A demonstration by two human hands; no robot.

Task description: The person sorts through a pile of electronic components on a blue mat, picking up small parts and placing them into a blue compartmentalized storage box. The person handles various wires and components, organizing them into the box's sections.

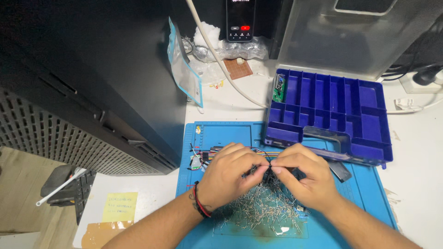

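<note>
My left hand and my right hand meet over a blue work mat, fingertips pinched together on a thin black jumper wire that loops up between them. Under the hands lies a heap of small metal pins and wire offcuts in a clear flat tray. A bundle of coloured jumper wires with connectors lies just left of my left hand. A red and black band circles my left wrist.
A blue compartment box with its clear lid up holds a small green circuit board. A phone stands at the back beside plastic bags and a brown perfboard. A black computer case fills the left; a yellow note lies near it.
</note>
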